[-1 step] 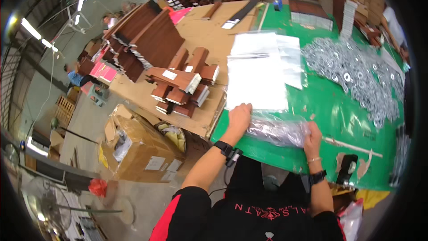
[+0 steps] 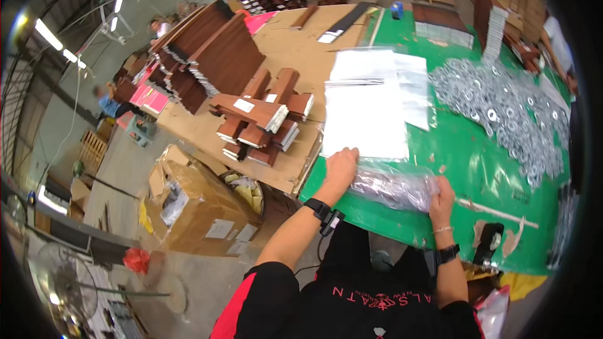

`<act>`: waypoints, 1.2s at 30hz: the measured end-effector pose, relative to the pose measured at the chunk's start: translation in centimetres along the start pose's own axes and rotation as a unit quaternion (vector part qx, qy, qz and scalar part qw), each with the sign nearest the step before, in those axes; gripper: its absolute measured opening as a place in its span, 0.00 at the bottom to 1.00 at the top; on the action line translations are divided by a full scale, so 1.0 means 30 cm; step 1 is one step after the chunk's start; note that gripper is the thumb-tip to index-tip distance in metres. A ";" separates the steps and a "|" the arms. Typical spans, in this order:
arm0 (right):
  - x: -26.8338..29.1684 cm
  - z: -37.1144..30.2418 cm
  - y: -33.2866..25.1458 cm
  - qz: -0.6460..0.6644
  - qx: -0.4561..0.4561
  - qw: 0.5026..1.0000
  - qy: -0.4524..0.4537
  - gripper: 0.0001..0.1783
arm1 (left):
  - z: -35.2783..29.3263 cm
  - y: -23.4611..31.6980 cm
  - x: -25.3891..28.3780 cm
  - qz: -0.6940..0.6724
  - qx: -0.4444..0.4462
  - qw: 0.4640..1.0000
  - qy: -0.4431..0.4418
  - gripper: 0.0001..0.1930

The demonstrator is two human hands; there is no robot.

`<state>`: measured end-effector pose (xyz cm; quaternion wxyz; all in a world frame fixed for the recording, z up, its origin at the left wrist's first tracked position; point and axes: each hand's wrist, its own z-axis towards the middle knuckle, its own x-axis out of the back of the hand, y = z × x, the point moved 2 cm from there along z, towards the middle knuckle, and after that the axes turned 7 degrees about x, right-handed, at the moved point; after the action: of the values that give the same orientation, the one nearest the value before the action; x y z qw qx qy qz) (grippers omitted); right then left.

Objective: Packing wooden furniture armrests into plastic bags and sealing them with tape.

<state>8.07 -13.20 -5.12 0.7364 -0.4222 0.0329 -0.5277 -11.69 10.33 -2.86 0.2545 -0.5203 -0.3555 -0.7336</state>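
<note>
Head view: grasping a crinkled clear bag (image 2: pixel 396 191) by its left end with the left hand (image 2: pixel 341 168), by its right with the right hand (image 2: pixel 442 196), at the glossy green worktop's (image 2: pixel 487 179) near edge. Unable to tell the bag's contents. Showing smooth white sheets (image 2: pixel 364 119) beyond, ring-shaped metal washers (image 2: pixel 496 110) heaped toward the right edge, and, off the left edge, a torn cardboard carton (image 2: pixel 201 207) containing plastic (image 2: pixel 174 209), with unreadable white labels (image 2: pixel 220 228).

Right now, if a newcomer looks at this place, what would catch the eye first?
Probably the bright green tabletop, with a big heap of grey rings on its right side. At its near edge, the left hand and right hand hold a clear plastic packet. To the left, reddish-brown wooden pieces lie crosswise in a pile.
</note>
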 end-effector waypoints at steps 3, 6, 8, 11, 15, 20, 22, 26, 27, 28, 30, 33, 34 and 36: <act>0.018 0.015 -0.025 0.025 -0.024 0.999 -0.034 0.13 | -0.007 0.018 0.066 0.032 0.014 0.999 -0.023 0.13; 0.016 0.022 -0.019 0.001 -0.006 1.000 -0.029 0.11 | -0.023 0.160 0.202 -0.010 -0.097 0.986 0.133 0.34; 0.020 0.030 -0.018 -0.010 -0.014 0.999 -0.035 0.12 | -0.076 0.294 0.209 -0.118 -0.230 0.960 0.109 0.46; 0.016 0.021 0.009 -0.043 -0.006 0.999 -0.021 0.15 | -0.103 0.423 0.181 -0.175 -0.307 0.932 0.083 0.52; -0.037 0.046 0.015 -0.030 -0.033 0.998 -0.043 0.21 | -0.021 0.376 0.031 -0.258 -0.257 0.930 -0.055 0.46; -0.035 0.100 -0.035 0.019 -0.055 0.998 -0.025 0.15 | 0.023 0.373 0.058 -0.269 -0.265 0.923 -0.070 0.28; -0.007 0.096 -0.032 0.031 -0.067 0.996 -0.056 0.14 | 0.032 0.382 0.018 -0.258 -0.268 0.922 -0.108 0.20; -0.002 0.078 -0.034 0.033 -0.052 0.997 -0.043 0.10 | 0.025 0.352 -0.062 -0.476 -0.106 0.851 -0.193 0.07; 0.001 0.083 -0.033 0.072 -0.081 0.994 -0.036 0.09 | 0.023 0.349 -0.068 -0.458 -0.095 0.862 -0.194 0.07; 0.006 0.090 -0.032 0.110 -0.108 0.988 -0.028 0.09 | 0.021 0.352 -0.063 -0.440 -0.085 0.873 -0.195 0.07; 0.009 0.110 -0.024 0.118 -0.129 0.984 -0.041 0.13 | 0.016 0.347 -0.061 -0.444 -0.077 0.870 -0.199 0.07; 0.032 0.173 -0.035 0.088 -0.174 0.975 -0.105 0.18 | 0.016 0.346 -0.060 -0.476 -0.053 0.851 -0.214 0.07; 0.034 0.189 -0.035 0.049 -0.197 0.967 -0.154 0.20 | 0.020 0.349 -0.052 -0.503 -0.039 0.833 -0.227 0.07; 0.025 0.188 -0.018 0.069 -0.213 0.963 -0.152 0.21 | 0.014 0.359 -0.026 -0.497 -0.057 0.838 -0.217 0.08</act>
<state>10.78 -10.55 -0.86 0.6607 -0.6407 0.0613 -0.3863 -3.17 4.00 -0.75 -0.2581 -0.4330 -0.5701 -0.6488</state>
